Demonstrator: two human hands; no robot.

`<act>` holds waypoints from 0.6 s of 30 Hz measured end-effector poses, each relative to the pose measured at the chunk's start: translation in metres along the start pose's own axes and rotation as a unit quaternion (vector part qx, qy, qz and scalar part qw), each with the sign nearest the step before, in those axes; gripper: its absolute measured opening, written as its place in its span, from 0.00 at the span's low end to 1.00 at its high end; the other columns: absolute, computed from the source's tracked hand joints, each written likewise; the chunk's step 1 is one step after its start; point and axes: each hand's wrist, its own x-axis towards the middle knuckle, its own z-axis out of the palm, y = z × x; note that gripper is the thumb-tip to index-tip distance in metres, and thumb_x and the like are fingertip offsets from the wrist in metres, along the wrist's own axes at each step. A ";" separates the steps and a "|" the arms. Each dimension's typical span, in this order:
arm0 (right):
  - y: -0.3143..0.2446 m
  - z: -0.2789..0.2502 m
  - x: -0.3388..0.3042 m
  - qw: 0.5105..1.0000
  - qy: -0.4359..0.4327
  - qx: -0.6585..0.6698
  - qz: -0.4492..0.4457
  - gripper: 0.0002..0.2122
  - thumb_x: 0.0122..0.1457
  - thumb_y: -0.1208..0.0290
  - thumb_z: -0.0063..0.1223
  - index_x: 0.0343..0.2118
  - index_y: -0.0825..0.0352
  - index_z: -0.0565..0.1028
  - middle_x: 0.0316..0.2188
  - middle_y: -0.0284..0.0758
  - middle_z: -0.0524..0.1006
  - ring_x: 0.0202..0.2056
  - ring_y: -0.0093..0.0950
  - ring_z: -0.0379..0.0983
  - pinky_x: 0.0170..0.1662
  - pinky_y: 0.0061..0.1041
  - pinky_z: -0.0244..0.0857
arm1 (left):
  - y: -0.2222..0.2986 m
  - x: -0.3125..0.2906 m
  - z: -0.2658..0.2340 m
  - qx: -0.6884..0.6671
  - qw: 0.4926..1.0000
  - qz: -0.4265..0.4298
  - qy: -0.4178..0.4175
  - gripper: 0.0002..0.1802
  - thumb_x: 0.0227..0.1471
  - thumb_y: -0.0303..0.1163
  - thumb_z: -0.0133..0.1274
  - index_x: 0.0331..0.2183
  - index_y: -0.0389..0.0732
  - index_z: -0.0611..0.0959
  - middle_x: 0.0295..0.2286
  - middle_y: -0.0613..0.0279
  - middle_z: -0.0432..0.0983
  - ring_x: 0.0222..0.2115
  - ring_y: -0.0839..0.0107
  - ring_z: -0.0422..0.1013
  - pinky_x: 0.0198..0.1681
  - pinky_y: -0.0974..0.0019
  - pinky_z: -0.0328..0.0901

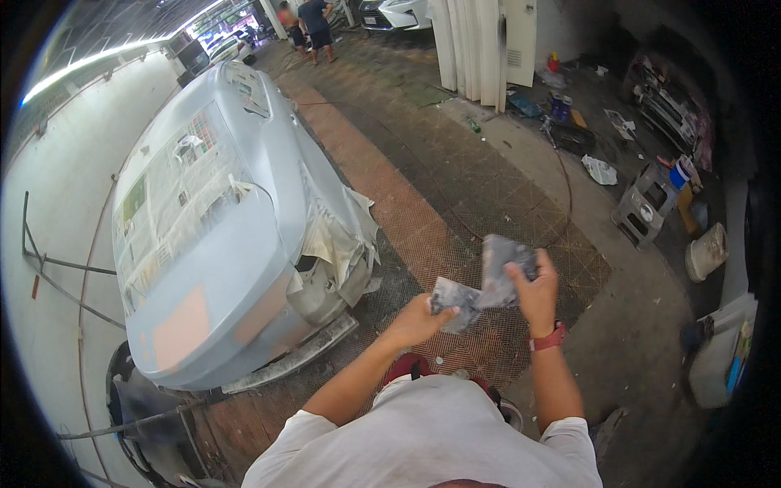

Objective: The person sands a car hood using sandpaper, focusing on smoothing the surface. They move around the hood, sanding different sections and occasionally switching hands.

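Note:
In front of my body I hold a flat, dusty grey piece in each hand. My left hand [419,321] is closed on the edge of a smaller whitish-grey piece [457,299], which looks like worn sandpaper. A larger, darker grey piece [498,262], slightly blurred, is gripped by my right hand [534,285], thumb across its face. The two pieces meet or overlap at their near corners; whether they touch I cannot tell. To my left stands a car body [236,301] in pale grey primer with peach patches, its windows and rear corner masked with newspaper [179,191].
Metal stands [69,264] lean by the left wall. A hose [567,183] crosses the patterned floor mats [407,207]. At right are a grey stool [643,203], a white bucket [706,252] and scattered parts. Two people [313,20] stand far off near a white car [396,15].

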 end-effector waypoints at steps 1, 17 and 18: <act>0.020 -0.011 0.008 0.997 0.055 0.044 0.019 0.14 0.58 0.69 0.68 0.41 0.70 0.75 0.36 0.30 0.81 0.36 0.21 0.76 0.43 0.25 0.71 | 0.004 -0.002 -0.007 -0.005 1.000 -0.002 0.018 0.17 0.59 0.33 0.62 0.46 0.32 0.83 0.40 0.59 0.83 0.41 0.71 0.76 0.50 0.63 0.69; -0.028 0.049 -0.032 0.900 -0.131 -0.311 -0.277 0.22 0.54 0.77 0.53 0.54 0.61 0.78 0.47 0.46 0.78 0.49 0.45 0.76 0.47 0.41 0.72 | -0.022 0.022 -0.007 0.125 0.980 0.123 0.100 0.16 0.67 0.35 0.51 0.48 0.33 0.81 0.43 0.55 0.81 0.45 0.68 0.75 0.52 0.61 0.67; 0.005 0.040 -0.018 0.906 -0.127 -0.349 -0.204 0.21 0.56 0.77 0.52 0.54 0.62 0.77 0.47 0.46 0.78 0.50 0.45 0.76 0.47 0.41 0.72 | -0.005 0.017 0.003 0.083 0.992 0.046 0.083 0.16 0.67 0.35 0.50 0.50 0.34 0.80 0.43 0.55 0.81 0.46 0.69 0.75 0.54 0.62 0.66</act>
